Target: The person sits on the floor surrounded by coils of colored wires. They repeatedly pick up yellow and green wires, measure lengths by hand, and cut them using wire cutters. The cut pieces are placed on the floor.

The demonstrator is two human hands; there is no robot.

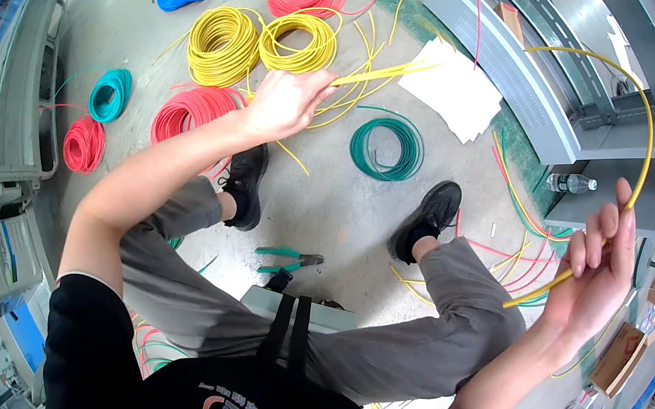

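Between the fingertips of your left grip (285,104), you are pinching a small bunch of slim yellow plastic-coated wires (380,72), their ends reaching rightward over spread white paper sheets (454,96). Well apart to the right, your right grip (597,267) is curled loosely around a bowed length of yellow plastic-coated wire (649,141): one part arches above that grip and bends back leftward, while a shorter tail sticks out below and left of it. You cannot tell from this view whether the two grips hold parts of one wire.

Just above your left grip, two thick round coils of yellow wire (205,54) sit side by side on the grey floor (308,219). To its left, a round coil of red wire (171,116) lies partly behind your left forearm (155,171). Right of that grip lies a dark green ring of wire (362,148); farther below it rest green-handled metal pliers (308,261). Left of your right grip's raised fingers, a clear plastic bottle (571,184) lies on its side.
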